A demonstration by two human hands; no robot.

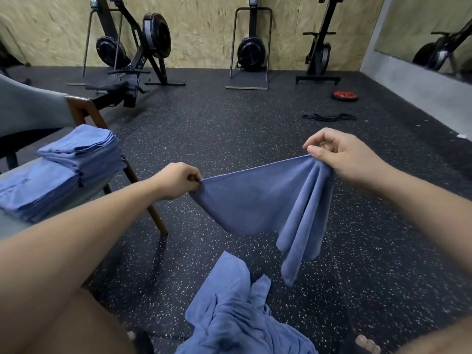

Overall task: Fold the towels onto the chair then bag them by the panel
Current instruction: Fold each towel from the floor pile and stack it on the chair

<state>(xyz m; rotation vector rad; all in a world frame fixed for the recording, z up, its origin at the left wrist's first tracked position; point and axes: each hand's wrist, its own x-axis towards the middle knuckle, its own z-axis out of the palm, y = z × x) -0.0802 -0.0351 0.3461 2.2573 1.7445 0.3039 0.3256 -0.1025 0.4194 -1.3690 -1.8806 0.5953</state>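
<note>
1. Towel heap (229, 315) is lying loose and crumpled on the speckled floor (383, 251), nearest the person, in the near centre.
2. One blue towel (255, 200) is hanging in the air just beyond the heap and clear of it. Its top edge is stretching taut between both hands, and its right side is drooping in long bunched folds.
3. The left hand (178, 180) is pinching the towel's left corner, with the fingers curling tight onto the cloth.
4. The right hand (342, 154) is gripping the right end of that edge between thumb and curled fingers. It is sitting farther away than the left hand, and the gathered folds are hanging below it.
5. A chair (30, 106) with a grey back and wooden legs is standing at the left. Two piles of folded blue towels are resting on its seat: the near stack (33, 190) is lying lower, and the far stack (84, 149) is rising taller right against it.
6. Farther right, black bands (329, 117) are lying on the floor, and a red plate (344, 95) is lying beyond them.
7. At the far end, exercise machines (251, 49) are standing along a plywood wall (204, 34), and a mirror (434, 29) is hanging on the right.
</note>
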